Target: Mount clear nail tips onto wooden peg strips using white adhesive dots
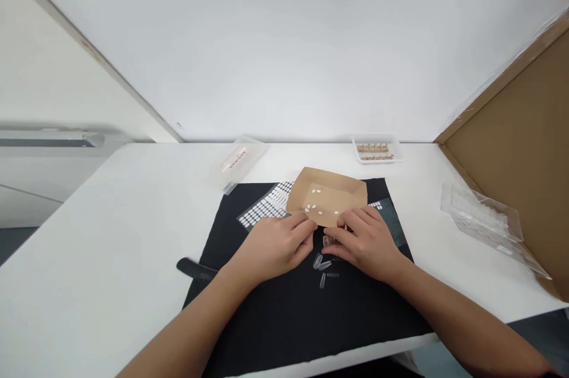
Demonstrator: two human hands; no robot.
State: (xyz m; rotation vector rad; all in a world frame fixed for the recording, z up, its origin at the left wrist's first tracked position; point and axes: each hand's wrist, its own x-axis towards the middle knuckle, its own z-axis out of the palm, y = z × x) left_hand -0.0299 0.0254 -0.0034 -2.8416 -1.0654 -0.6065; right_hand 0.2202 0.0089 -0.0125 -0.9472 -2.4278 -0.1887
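Observation:
My left hand (284, 242) is closed in a pinch by the front left corner of a brown paper tray (344, 182); anything between its fingertips is too small or hidden to make out. Thumb and fingers of my right hand (367, 242) are closed around a small wooden block (328, 240) with metallic bits, mostly covered by the fingers. Several small white oval stickers (314, 212) lie in the tray. Just in front of my hands, several clear false nail tips (325, 265) are scattered on a black cloth (302, 324).
A sheet of white oval stickers (267, 206) lies partly under the tray. Left on the cloth is a black nail file (195, 269). A lettered plastic pouch (240, 159), a white tray with wooden racks (377, 157) and a clear plastic case (482, 218) stand around it. Cardboard (520, 147) borders the right.

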